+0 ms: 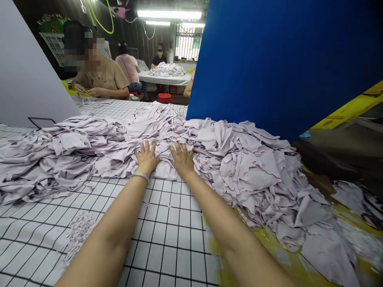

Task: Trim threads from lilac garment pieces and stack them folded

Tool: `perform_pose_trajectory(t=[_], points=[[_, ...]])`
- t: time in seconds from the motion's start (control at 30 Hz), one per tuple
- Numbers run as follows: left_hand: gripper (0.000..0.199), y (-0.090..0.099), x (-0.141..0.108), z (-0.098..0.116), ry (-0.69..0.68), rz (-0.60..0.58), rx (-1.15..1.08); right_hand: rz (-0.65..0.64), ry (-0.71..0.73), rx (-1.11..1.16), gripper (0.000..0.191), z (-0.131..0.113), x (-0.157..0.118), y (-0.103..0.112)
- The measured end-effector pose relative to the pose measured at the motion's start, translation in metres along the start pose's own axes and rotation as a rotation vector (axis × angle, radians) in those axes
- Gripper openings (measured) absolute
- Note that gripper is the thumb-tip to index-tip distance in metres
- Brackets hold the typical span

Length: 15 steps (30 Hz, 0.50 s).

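Both hands, left (pixel 146 159) and right (pixel 183 160), open, fingers spread, palms down on fabric pile (pixel 239 155); nothing gripped.

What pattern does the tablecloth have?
White with a black grid; the tablecloth shows best in the head view.

The heaped cloth pieces (pixel 254 167) were pale lilac, as were the small scraps (pixel 79 235) at near left, and the table (pixel 167 239) beneath was white with a black grid, giving way to mottled yellow at near right. A deep blue panel (pixel 269 59) stood on the right against a pale lavender-grey panel (pixel 26 71) on the left, with a pale green bracelet (pixel 140 175) between them. Farther off were a tan shirt (pixel 110 75), a pink top (pixel 128 65) and a bright red stool (pixel 164 98).
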<state>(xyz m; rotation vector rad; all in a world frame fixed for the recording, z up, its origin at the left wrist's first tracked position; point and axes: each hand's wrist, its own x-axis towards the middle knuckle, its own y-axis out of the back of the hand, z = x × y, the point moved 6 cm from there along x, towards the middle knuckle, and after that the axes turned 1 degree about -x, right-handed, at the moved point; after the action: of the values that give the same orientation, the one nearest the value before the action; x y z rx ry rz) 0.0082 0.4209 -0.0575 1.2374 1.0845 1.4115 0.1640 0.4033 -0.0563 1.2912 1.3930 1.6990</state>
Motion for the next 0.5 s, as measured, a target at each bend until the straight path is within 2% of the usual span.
perform_pose_trajectory(t=[0.07,0.13,0.2,0.3,0.37,0.43,0.5], points=[[0.082,0.001,0.009,0.000,0.005,-0.007,-0.008,-0.027,-0.025,0.004,0.065,0.000,0.009,0.003],[0.083,0.004,0.010,0.002,0.000,-0.034,-0.028,-0.065,-0.029,0.013,0.058,0.001,0.010,0.016],[0.084,0.011,0.003,0.005,-0.014,-0.082,-0.058,-0.109,-0.042,0.043,0.049,0.005,0.007,0.039],[0.078,0.026,-0.023,0.009,-0.018,-0.175,-0.111,-0.102,-0.146,0.127,0.032,0.024,0.003,0.090],[0.068,0.042,-0.048,0.013,-0.009,-0.162,-0.191,0.039,-0.207,0.253,0.021,0.040,0.002,0.133],[0.058,0.065,-0.075,0.021,-0.034,-0.061,-0.361,0.246,-0.188,0.483,0.021,0.051,0.001,0.179],[0.059,0.089,-0.104,0.039,-0.171,0.035,-0.614,0.384,-0.125,0.775,0.024,0.053,-0.004,0.220]])
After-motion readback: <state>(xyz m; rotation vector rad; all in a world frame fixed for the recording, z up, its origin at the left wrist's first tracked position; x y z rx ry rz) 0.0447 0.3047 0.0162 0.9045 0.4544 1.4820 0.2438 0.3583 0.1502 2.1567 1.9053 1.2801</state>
